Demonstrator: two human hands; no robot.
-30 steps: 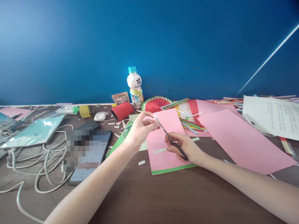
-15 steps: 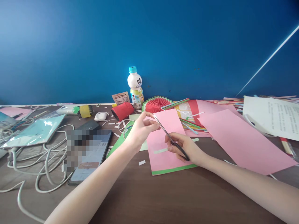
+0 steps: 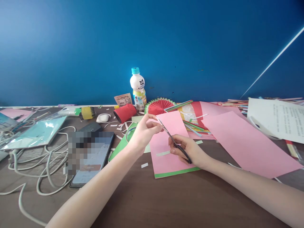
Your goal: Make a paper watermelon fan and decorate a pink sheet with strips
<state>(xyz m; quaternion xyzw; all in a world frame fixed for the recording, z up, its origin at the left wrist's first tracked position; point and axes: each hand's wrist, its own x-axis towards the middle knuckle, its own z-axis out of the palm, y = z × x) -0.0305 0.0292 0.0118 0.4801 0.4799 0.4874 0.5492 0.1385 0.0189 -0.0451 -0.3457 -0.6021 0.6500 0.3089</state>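
My right hand (image 3: pixel 186 148) is closed round the black handles of a pair of scissors (image 3: pixel 171 138), whose blades point up and to the left. The blade tips reach the fingertips of my left hand (image 3: pixel 146 133), which is closed in a pinch. A tiny whitish bit shows at those fingertips, too small to name. Under both hands lies a pink paper sheet (image 3: pixel 166 167) with a green edge along its near side. On that sheet a pale green strip (image 3: pixel 162 153) lies near my right hand.
A phone (image 3: pixel 95 164) and tangled white cables (image 3: pixel 45 158) are on the left. Behind my hands stand a bottle (image 3: pixel 138 88), a red paper cup lying on its side (image 3: pixel 124 113) and a folded paper fan (image 3: pixel 159 106). Another pink sheet (image 3: pixel 247 142) lies right. Paper scraps (image 3: pixel 144 165) are scattered about.
Almost nothing differs. The scissors and my right hand have shifted very slightly, and the view has moved a touch.
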